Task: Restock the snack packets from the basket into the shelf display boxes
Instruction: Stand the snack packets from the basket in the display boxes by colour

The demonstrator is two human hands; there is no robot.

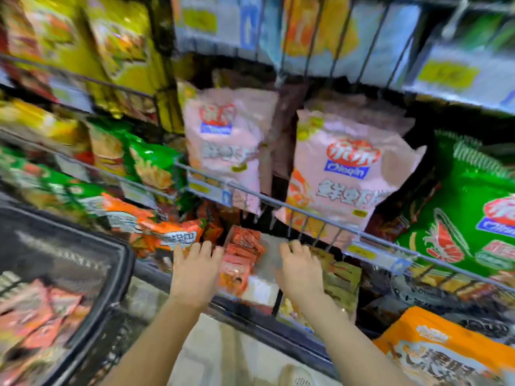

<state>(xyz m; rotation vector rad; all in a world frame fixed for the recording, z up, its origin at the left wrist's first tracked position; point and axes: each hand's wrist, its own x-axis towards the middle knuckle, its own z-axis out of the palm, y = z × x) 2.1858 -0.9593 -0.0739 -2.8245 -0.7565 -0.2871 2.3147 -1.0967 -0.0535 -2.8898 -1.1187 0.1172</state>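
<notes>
At the far left a black basket (83,274) is cut off by the frame edge, with red and orange snack packets (41,316) lying blurred in its bottom. To its right, orange bags (156,227) lie on the lower shelf, their print smeared by motion. The left hand (195,271) reaches forward with its fingers spread and fairly straight, the fingertips at the left side of a display box (259,288) holding a row of small red packets (239,254); blur makes it unclear whether the fingers actually touch the packets. The right hand (299,270) is at the box's right side with its fingers curled forward, but I cannot tell whether they grip anything, since the fingertips are hidden behind the hand. Above the hands a wire rail (306,213) fronts two pink bags (345,174), the left one badly blurred. At the right, a green bag (473,218) and an orange bag (434,352) are cut off by the frame.
</notes>
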